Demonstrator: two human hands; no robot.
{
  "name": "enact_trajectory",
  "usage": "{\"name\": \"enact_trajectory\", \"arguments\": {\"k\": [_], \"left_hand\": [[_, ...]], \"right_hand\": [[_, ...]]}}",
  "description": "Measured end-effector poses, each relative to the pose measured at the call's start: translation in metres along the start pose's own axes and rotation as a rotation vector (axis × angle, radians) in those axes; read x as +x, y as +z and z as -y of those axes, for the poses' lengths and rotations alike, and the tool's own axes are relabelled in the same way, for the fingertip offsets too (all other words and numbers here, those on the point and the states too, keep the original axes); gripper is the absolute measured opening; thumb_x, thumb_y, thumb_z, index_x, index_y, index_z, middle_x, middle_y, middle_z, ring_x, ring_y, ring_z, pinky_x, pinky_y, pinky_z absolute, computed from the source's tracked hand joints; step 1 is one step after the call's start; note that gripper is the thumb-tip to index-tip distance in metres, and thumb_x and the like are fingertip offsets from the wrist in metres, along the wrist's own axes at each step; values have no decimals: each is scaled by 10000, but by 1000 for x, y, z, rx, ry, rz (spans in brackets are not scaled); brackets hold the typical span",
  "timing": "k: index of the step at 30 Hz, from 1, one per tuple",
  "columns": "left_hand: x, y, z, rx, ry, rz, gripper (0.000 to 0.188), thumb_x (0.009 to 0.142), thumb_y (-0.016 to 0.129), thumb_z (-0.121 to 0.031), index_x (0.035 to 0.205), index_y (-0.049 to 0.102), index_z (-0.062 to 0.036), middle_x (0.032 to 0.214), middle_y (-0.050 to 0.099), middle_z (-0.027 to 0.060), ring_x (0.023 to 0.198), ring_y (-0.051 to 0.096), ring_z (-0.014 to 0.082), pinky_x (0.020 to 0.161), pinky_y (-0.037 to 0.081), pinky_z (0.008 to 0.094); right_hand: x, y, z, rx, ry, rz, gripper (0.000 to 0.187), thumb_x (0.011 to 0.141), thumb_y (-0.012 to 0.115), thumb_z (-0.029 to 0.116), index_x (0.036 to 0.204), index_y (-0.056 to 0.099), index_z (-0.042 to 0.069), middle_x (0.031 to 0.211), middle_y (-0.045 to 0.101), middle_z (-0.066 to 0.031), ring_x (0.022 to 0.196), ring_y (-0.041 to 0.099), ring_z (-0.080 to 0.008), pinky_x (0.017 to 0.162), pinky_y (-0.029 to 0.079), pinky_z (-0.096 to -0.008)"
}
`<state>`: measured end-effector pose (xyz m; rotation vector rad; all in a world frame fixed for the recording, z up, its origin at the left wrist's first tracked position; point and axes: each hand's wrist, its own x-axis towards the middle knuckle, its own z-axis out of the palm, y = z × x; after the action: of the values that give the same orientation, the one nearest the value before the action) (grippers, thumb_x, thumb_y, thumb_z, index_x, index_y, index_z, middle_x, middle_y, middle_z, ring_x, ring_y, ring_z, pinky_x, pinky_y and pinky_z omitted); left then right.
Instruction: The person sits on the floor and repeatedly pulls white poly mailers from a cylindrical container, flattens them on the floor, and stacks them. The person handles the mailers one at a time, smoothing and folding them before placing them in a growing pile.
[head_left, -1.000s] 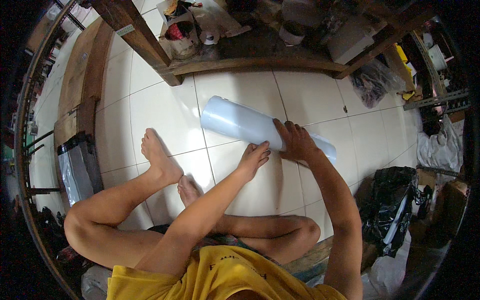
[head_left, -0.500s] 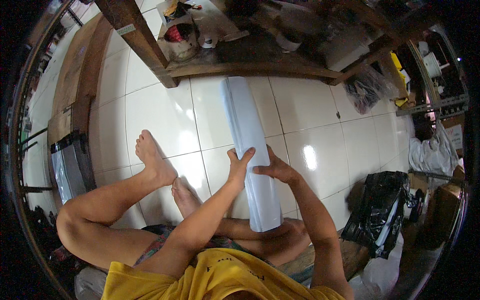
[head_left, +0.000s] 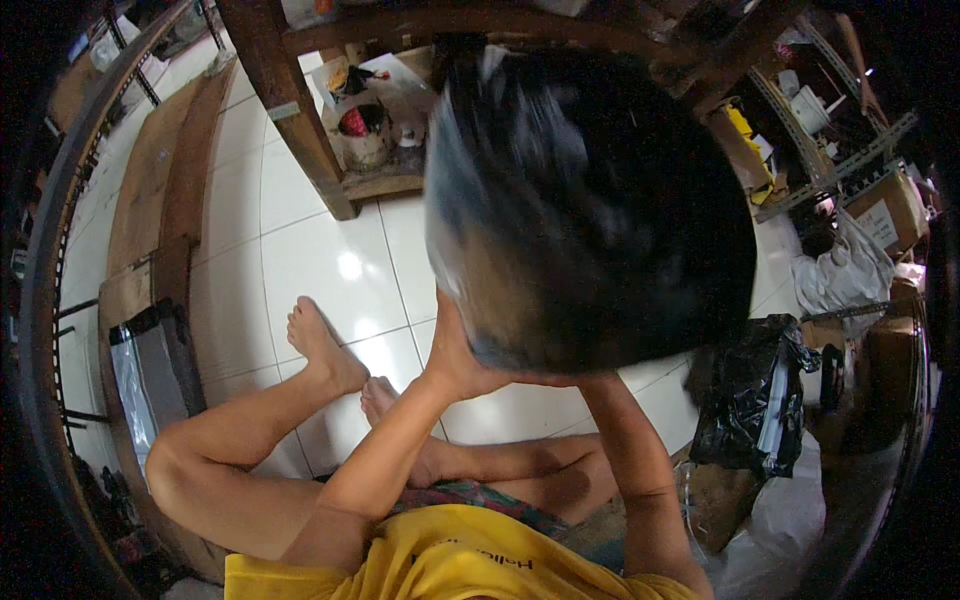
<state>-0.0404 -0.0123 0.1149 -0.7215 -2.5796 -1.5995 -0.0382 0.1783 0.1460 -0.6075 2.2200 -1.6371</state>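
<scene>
Head view: rolled tube [head_left: 590, 210] is raised end-on right at the camera, blurred, filling the upper middle. Risk as I see it: it blocks my sight and could slip or swing into the wooden shelf frame [head_left: 290, 110] behind. Left hand [head_left: 452, 360] presses its lower-left rim, fingers wrapped upward. Right hand [head_left: 590, 378] sits under the bottom edge; I can't tell its grip.

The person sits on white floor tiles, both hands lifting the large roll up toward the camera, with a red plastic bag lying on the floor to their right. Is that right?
Not quite: in the head view the plastic bag on the floor at the person's right is black, not red. The rest holds: the left hand and right hand hold the large blurred roll raised near the camera, above the white floor tiles.
</scene>
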Motion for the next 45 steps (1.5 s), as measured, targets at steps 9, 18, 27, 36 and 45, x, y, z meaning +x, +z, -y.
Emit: {"name": "enact_trajectory", "arguments": {"k": [9, 18, 27, 36, 45], "left_hand": [[-9, -14, 50, -156, -27, 300, 1289, 493, 976, -380, 1481, 259, 33, 1436, 408, 218, 1361, 383, 363, 1154, 285, 419], [-13, 40, 101, 9, 47, 297, 1385, 459, 967, -443, 1489, 207, 86, 1466, 352, 294, 1375, 374, 408, 1167, 315, 424], [-19, 53, 114, -83, 17, 156, 1073, 583, 921, -339, 1423, 379, 52, 1349, 488, 269, 1254, 490, 426, 1081, 406, 428], [-28, 48, 100, -85, 3, 31, 1093, 575, 924, -321, 1383, 333, 118, 1315, 470, 283, 1231, 490, 431, 1057, 410, 455], [-18, 36, 49, -191, -20, -76, 1173, 532, 949, -349, 1409, 293, 71, 1305, 473, 244, 1223, 495, 400, 1044, 415, 441]], "right_hand": [[-28, 19, -23, -154, 48, -174, 1152, 620, 938, 405, 1508, 303, 37, 1539, 348, -191, 1447, 287, -338, 1194, 220, -445], [-36, 31, -21, -272, 277, -129, 796, 750, 776, 606, 1331, 583, 98, 1437, 521, -133, 1384, 393, -344, 1171, 258, -488], [-18, 42, -35, -157, 358, -138, 730, 862, 696, 531, 1403, 502, 81, 1461, 489, -122, 1370, 410, -304, 1189, 257, -468], [-28, 11, 24, -373, 323, -75, 739, 831, 720, 547, 1390, 530, 102, 1448, 514, -112, 1366, 421, -324, 1189, 261, -460], [-40, 17, 40, -441, 309, -183, 728, 770, 789, 522, 1340, 587, 115, 1416, 555, -98, 1351, 443, -341, 1184, 274, -443]]}}
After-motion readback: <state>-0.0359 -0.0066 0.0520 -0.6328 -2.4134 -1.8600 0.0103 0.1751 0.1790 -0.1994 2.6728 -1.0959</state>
